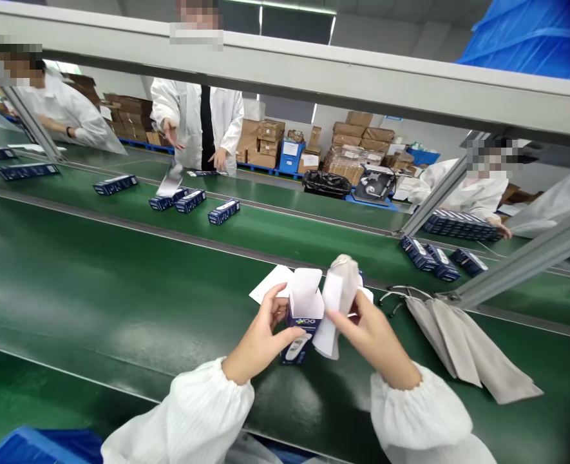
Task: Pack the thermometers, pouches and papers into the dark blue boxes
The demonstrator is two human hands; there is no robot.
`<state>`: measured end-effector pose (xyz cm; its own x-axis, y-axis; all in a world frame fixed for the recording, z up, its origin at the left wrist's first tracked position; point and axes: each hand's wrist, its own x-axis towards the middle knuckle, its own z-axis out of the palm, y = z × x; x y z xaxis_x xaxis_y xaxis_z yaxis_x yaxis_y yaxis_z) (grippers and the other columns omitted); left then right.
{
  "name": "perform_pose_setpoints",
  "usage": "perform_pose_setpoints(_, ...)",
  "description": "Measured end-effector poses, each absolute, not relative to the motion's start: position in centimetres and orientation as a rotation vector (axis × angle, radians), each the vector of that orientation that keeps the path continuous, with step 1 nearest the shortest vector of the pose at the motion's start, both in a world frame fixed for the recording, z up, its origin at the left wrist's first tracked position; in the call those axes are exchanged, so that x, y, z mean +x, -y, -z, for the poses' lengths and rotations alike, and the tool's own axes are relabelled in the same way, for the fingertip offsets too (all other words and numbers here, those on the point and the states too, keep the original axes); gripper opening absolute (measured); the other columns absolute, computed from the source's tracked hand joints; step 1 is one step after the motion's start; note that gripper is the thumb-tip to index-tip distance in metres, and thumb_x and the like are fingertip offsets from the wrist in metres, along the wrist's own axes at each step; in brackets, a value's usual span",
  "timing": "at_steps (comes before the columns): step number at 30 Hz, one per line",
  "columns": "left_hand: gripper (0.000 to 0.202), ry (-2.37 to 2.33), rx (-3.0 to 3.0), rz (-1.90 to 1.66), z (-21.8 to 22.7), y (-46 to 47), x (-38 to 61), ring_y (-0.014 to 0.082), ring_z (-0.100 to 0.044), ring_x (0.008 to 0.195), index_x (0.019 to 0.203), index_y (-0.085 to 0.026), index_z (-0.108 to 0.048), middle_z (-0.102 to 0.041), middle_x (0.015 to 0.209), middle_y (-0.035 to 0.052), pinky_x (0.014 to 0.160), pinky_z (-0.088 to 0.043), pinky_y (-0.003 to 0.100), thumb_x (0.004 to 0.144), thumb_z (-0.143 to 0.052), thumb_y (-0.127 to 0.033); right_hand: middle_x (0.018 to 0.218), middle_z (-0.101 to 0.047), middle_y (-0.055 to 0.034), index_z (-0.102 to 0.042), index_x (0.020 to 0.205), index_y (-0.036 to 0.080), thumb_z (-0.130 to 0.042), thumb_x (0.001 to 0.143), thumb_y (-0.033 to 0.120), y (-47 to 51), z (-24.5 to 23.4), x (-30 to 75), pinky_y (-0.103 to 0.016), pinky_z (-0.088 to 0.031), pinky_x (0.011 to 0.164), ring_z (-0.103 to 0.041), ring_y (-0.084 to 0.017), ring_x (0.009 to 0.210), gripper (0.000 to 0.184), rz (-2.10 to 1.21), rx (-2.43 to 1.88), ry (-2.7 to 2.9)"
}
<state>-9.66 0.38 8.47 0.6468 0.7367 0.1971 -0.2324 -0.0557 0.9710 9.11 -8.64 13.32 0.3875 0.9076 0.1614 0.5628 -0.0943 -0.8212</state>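
My left hand (pixel 272 332) is closed around a dark blue carton (pixel 297 341) that stands upright on the green work surface, its white top flap raised. A white thermometer-like device is printed on its front. Just to the right, my right hand (pixel 369 328) grips a light grey cloth pouch (pixel 346 283) together with a folded white paper (pixel 332 293). The pouch is beside the carton's open top, not inside it. Behind my left hand lies a flat white sheet (pixel 270 283). Something dark blue and white behind my right hand is mostly hidden.
More grey drawstring pouches (pixel 468 348) lie at right, near a slanted metal post (pixel 521 258). Closed blue cartons (pixel 224 211) sit on the green conveyor (pixel 275 235) beyond. Co-workers in white coats (pixel 195 122) work across it. A metal beam (pixel 285 64) spans overhead; a blue bin (pixel 38 444) is lower left.
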Motion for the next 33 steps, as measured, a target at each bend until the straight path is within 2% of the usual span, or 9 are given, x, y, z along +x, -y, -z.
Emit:
perform_pose_setpoints(5, 0.062, -0.568, 1.721, -0.899, -8.2, 1.1, -8.1, 0.026, -0.048, 0.121, 0.132, -0.029, -0.042, -0.048, 0.133, 0.0074, 0.101, -0.039, 0.042, 0.076, -0.07, -0.03, 0.103, -0.067, -0.0076, -0.053, 0.107, 0.02, -0.057, 0.08, 0.052, 9.1, -16.9, 11.1, -0.035, -0.054, 0.069, -0.065, -0.025, 0.089, 0.042, -0.755, -1.339, 1.012)
perform_pose_setpoints(9, 0.058, -0.672, 1.929, -1.063, -7.7, 2.3, -6.9, 0.0252, -0.049, 0.115, 0.128, -0.029, -0.042, -0.052, 0.12, 0.0064, 0.097, -0.041, 0.042, 0.077, -0.069, -0.036, 0.097, -0.064, -0.0067, -0.051, 0.105, 0.021, -0.067, 0.074, 0.047, 8.8, -17.6, 8.7, -0.036, -0.052, 0.07, -0.063, -0.023, 0.084, 0.043, -0.321, -1.466, 1.115)
perform_pose_setpoints(14, 0.054, -0.663, 2.052, -1.172, -8.4, 2.9, -6.2, 0.024, -0.047, 0.113, 0.129, -0.027, -0.036, -0.048, 0.119, 0.0083, 0.093, -0.042, 0.041, 0.082, -0.063, -0.031, 0.089, -0.057, -0.0055, -0.052, 0.097, 0.021, -0.063, 0.079, 0.043, 9.4, -15.6, 5.9, -0.04, -0.047, 0.076, -0.057, -0.024, 0.084, 0.031, 0.121, -1.702, 1.304)
perform_pose_setpoints(17, 0.051, -0.583, 2.088, -1.265, -9.3, 2.8, -6.1, 0.0237, -0.046, 0.113, 0.129, -0.025, -0.035, -0.047, 0.119, 0.0097, 0.094, -0.041, 0.04, 0.084, -0.059, -0.026, 0.096, -0.058, -0.007, -0.053, 0.106, 0.021, -0.058, 0.083, 0.041, 9.5, -14.4, 5.9, -0.04, -0.047, 0.079, -0.055, -0.024, 0.091, 0.031, 0.066, -1.652, 1.426)
perform_pose_setpoints(21, 0.04, -0.579, 2.08, -1.21, -10.2, 2.4, -6.4, 0.0213, -0.05, 0.106, 0.125, -0.024, -0.04, -0.049, 0.113, 0.0085, 0.09, -0.043, 0.037, 0.088, -0.053, -0.023, 0.122, -0.055, -0.0097, -0.051, 0.119, 0.023, -0.058, 0.085, 0.041, 9.7, -15.5, 7.1, -0.044, -0.043, 0.095, -0.05, -0.027, 0.114, 0.039, 0.023, -1.519, 1.49)
perform_pose_setpoints(24, 0.037, -0.545, 2.072, -1.143, -10.7, 2.0, -7.0, 0.021, -0.05, 0.104, 0.123, -0.024, -0.043, -0.051, 0.112, 0.0078, 0.089, -0.043, 0.036, 0.088, -0.053, -0.025, 0.123, -0.055, -0.0089, -0.048, 0.124, 0.024, -0.055, 0.089, 0.037, 9.6, -17.8, 7.6, -0.039, -0.047, 0.09, -0.055, -0.023, 0.108, 0.039, 0.051, -1.424, 1.496)
perform_pose_setpoints(26, 0.036, -0.527, 2.068, -1.101, -11.0, 1.8, -7.6, 0.0213, -0.05, 0.106, 0.122, -0.025, -0.045, -0.052, 0.113, 0.0073, 0.09, -0.043, 0.036, 0.087, -0.055, -0.027, 0.111, -0.063, -0.0062, -0.053, 0.119, 0.025, -0.052, 0.09, 0.033, 9.3, -19.1, 7.6, -0.035, -0.049, 0.083, -0.06, -0.02, 0.095, 0.03, 0.073, -1.431, 1.649)
perform_pose_setpoints(29, 0.042, -0.512, 2.034, -1.024, -11.3, 1.4, -8.5, 0.0221, -0.051, 0.109, 0.125, -0.026, -0.046, -0.054, 0.116, 0.0065, 0.093, -0.042, 0.036, 0.085, -0.059, -0.031, 0.093, -0.069, -0.0039, -0.065, 0.095, 0.024, -0.053, 0.09, 0.026, 8.6, -19.4, 7.4, -0.038, -0.046, 0.082, -0.059, -0.02, 0.09, 0.013, 0.175, -1.503, 2.032)
perform_pose_setpoints(33, 0.049, -0.512, 1.969, -0.94, -10.8, 1.3, -9.1, 0.0237, -0.049, 0.117, 0.128, -0.027, -0.046, -0.053, 0.125, 0.0064, 0.1, -0.04, 0.038, 0.083, -0.062, -0.034, 0.093, -0.071, -0.0044, -0.069, 0.086, 0.024, -0.053, 0.09, 0.025, 8.7, -17.3, 7.5, -0.045, -0.042, 0.09, -0.057, -0.024, 0.1, 0.017, 0.15, -1.499, 2.145)
